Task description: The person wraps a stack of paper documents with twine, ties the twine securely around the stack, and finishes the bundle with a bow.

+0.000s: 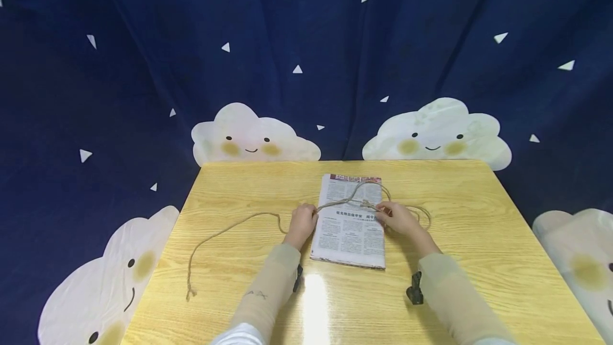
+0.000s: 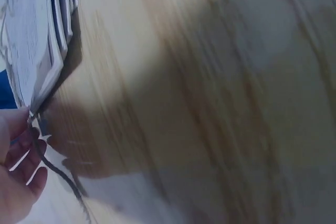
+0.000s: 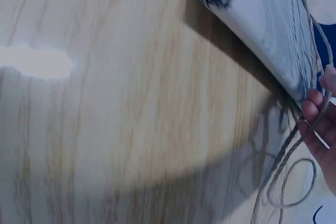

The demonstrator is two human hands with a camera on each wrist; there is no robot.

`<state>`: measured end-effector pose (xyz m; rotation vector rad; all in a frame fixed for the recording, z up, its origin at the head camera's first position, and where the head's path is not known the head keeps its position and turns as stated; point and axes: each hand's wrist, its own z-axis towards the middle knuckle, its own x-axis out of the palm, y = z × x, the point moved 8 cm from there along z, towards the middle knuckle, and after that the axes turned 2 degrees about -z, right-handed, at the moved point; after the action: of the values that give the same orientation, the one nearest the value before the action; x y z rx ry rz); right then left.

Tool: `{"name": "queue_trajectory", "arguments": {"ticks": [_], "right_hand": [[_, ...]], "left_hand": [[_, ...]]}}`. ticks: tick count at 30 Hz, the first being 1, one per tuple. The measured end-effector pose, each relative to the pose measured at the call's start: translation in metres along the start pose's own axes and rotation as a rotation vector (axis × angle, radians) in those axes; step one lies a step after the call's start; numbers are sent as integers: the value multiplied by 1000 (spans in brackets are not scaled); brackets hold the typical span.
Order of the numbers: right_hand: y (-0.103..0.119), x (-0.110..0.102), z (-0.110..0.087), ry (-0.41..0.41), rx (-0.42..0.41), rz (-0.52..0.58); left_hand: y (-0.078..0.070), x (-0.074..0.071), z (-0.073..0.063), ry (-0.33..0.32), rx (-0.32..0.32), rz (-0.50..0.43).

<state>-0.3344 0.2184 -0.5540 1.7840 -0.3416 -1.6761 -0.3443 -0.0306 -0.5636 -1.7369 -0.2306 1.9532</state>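
A folded newspaper stack [image 1: 351, 241] lies on the table, with a thin twine rope [image 1: 330, 205] crossing its upper half. My left hand [image 1: 303, 224] is at the stack's left edge, pinching the rope between thumb and fingers; in the left wrist view the rope [image 2: 62, 173] trails down from those fingers. At the opposite edge my right hand [image 1: 399, 219] holds the rope near a frayed end on top of the paper. One loop curves over the stack's top right corner. The right wrist view shows rope [image 3: 286, 156] running past the fingers [image 3: 311, 109] into loose coils.
The light wooden table [image 1: 239, 190] reaches back to a dark blue curtain [image 1: 306, 15] with cloud pictures. A long loose length of rope [image 1: 230, 226] curves over the table's left side to a knotted end. More rope [image 1: 428, 217] loops beyond the right hand.
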Motion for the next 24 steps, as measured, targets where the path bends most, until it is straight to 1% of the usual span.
{"name": "queue_trajectory", "arguments": {"ticks": [3, 6, 7, 11, 14, 17, 20, 21, 24], "right_hand": [[7, 2, 2, -43, -47, -29], [9, 2, 3, -82, -64, -40], [9, 1, 2, -94, -60, -43], [4, -2, 1, -107, -16, -34], [1, -3, 0, -100, -4, -31], [-2, -5, 0, -93, 8, -24], [-4, -7, 0, -86, 23, -19], [-6, -7, 0, -83, 34, -13], [-8, -9, 0, -84, 49, -18]], "left_hand": [[-1, 2, 1, -6, -9, -11], [0, 2, 1, -11, -16, -28], [1, 2, 1, -15, -17, -39], [8, 2, 1, 28, -73, -123], [12, 0, 1, 54, -95, -182], [12, -3, 1, 42, -63, -203], [15, -7, 2, 13, -47, -195], [17, -9, 2, 3, -50, -184], [26, -14, 2, -28, -91, -171]]}}
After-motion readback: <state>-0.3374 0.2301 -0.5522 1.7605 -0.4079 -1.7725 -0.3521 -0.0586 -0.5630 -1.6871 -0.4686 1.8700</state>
